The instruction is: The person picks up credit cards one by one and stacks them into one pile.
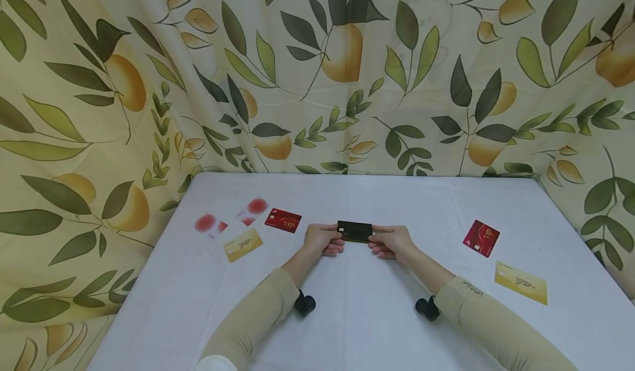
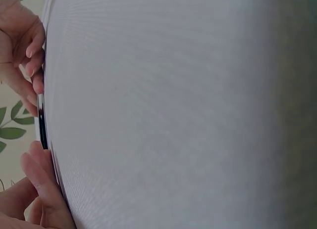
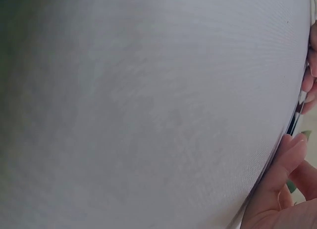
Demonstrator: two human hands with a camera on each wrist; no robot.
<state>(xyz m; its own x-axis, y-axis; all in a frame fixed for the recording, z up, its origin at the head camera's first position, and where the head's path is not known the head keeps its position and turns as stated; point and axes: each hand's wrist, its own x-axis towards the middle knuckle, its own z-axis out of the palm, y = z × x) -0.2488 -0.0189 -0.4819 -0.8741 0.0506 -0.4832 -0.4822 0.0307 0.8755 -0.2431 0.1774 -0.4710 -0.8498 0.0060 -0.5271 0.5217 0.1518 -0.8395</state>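
Note:
A black card (image 1: 355,231) with a small chip at its left and a thin gold line along its near edge is held between both hands, over the middle of the table. My left hand (image 1: 322,240) pinches its left end between thumb and fingers. At the opposite end, my right hand (image 1: 393,241) pinches it the same way. Both wrist views show the card nearly edge-on, a thin dark strip (image 2: 42,122) between the fingertips, low over the white cloth. A red VIP card (image 1: 283,220) lies just left of my left hand.
On the left of the white-covered table (image 1: 347,316) lie a gold card (image 1: 243,245) and two pale cards with red circles (image 1: 205,223). To the right are another red VIP card (image 1: 481,238) and a gold card (image 1: 521,283). A fruit-patterned curtain (image 1: 307,112) hangs behind the table.

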